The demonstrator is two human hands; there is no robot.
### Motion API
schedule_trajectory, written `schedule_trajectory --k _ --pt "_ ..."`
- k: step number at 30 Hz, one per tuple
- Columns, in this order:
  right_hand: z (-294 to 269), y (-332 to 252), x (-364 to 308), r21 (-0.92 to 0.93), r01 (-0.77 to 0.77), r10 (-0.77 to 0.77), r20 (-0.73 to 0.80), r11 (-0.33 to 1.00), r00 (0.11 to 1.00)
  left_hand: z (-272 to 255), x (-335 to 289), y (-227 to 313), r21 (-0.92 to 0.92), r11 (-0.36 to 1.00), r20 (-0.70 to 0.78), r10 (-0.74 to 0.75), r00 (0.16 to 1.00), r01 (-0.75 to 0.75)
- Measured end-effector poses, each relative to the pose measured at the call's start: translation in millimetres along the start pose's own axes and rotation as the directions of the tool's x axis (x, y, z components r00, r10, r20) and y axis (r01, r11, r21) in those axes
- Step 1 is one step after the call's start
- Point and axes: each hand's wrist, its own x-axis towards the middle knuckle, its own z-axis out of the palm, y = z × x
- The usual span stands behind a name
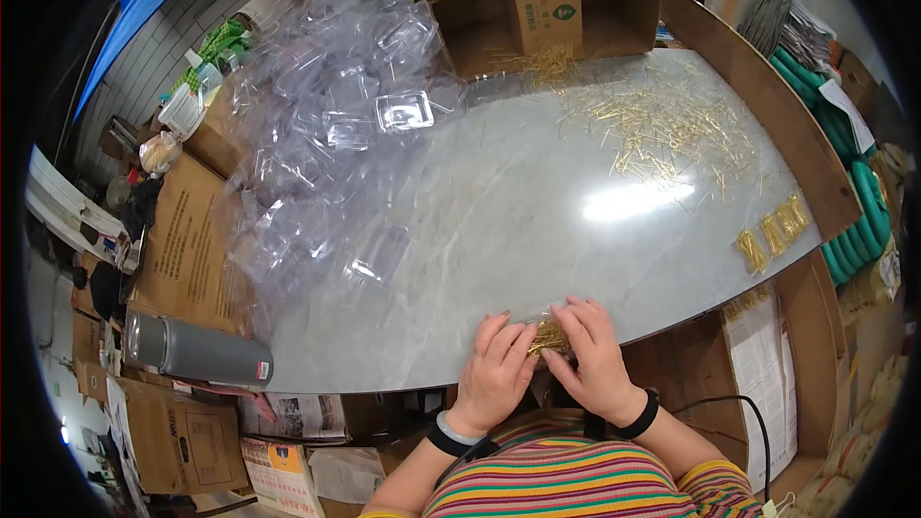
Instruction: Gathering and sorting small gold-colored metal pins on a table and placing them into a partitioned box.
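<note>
At the near edge of the table, my left hand (494,369) and my right hand (597,364) close in from both sides on a small bundle of gold wire pins (547,338). The fingers of both hands curl over it, hiding part of it. Something clear shows around the bundle, perhaps a plastic box, but I cannot make it out fully. Loose gold wire pins (662,129) lie scattered at the far right of the table. Several tidy bundles of gold pins (751,251) sit in a row by the right edge.
Clear plastic boxes (345,129) form a big heap on the left. A grey bottle (216,353) lies on its side at the near left corner. An open cardboard box (624,19) stands at the back. Cardboard strips (767,86) line the right edge of the grey table (480,221).
</note>
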Motion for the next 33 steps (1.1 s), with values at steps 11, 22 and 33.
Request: schedule_trajectory --k 11,22,33 --pt "1 3 4 -0.081 0.035 -0.030 0.056 0.996 0.998 -2 0 3 -0.023 0.999 -0.007 -0.041 0.999 0.041" --pt "-11 6 17 -0.071 0.112 -0.102 0.138 0.991 0.985 -1 -2 4 0.035 0.999 -0.010 -0.031 0.999 0.031" --pt "-3 -7 -10 -0.196 0.068 -0.032 0.184 0.978 0.982 3 -3 6 0.025 0.998 -0.001 -0.060 0.998 0.060"
